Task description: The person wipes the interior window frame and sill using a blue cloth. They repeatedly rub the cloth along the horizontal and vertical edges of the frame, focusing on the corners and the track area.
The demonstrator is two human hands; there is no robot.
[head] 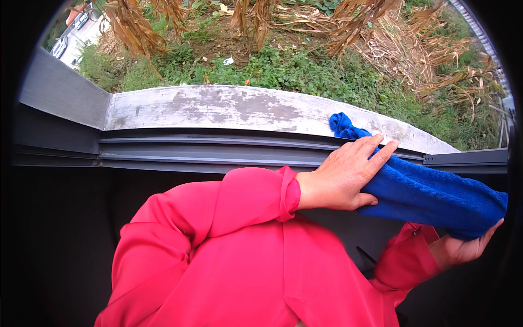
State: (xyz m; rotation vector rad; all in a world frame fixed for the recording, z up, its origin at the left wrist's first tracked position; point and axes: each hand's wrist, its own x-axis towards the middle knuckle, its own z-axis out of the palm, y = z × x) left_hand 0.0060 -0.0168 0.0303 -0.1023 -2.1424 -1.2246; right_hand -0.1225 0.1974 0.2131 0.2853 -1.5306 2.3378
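Note:
A blue towelling cloth (433, 192) stretches from the window sill down to the right. My left hand (347, 173) holds it near its bunched upper end, fingers across the top and thumb by the lower edge. That bunched end lies on the worn pale sill (204, 108), just past the dark metal window track (212, 151). At the far right, my right hand (468, 247) grips the lower end from below; part of its fingers is hidden behind the cloth.
A grey window frame side (65, 90) rises at the left. Another piece of dark frame (466, 159) runs along the right. Beyond the sill are green weeds (261, 69) and dry corn stalks (249, 24). Parked cars stand far off at the upper left.

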